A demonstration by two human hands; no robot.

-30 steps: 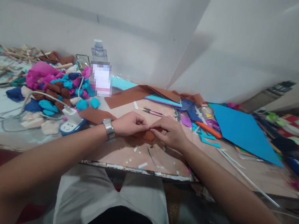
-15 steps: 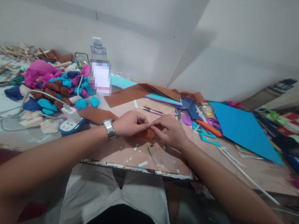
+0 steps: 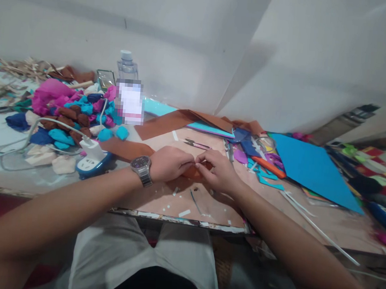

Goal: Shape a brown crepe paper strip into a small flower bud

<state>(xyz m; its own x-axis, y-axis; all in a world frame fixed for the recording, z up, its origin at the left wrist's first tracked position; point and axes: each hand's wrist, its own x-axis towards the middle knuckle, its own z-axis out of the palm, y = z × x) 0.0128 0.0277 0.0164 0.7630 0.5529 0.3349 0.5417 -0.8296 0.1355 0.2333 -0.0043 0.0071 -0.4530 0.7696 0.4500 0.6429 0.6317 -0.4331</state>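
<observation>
My left hand (image 3: pixel 169 164), with a metal wristwatch (image 3: pixel 141 168) on its wrist, and my right hand (image 3: pixel 218 169) meet at the middle of the table (image 3: pixel 162 200). Both pinch a small piece of brown crepe paper (image 3: pixel 192 172) between their fingertips, fingers curled closed. A longer strip of the same brown paper (image 3: pixel 126 149) runs left from under my left hand. Part of the pinched piece is hidden by my fingers.
A heap of pink, blue and brown paper balls (image 3: pixel 72 110) lies at left beside a white power strip (image 3: pixel 90 156) and a water bottle (image 3: pixel 127 86). Small scissors (image 3: pixel 196 143), an orange cutter (image 3: pixel 269 167), brown sheets (image 3: pixel 181 119) and a blue sheet (image 3: pixel 311 169) lie behind and right.
My left wrist has rolled over, so the watch face now shows. Both hands stay pinched on the brown piece in almost the same spot.
</observation>
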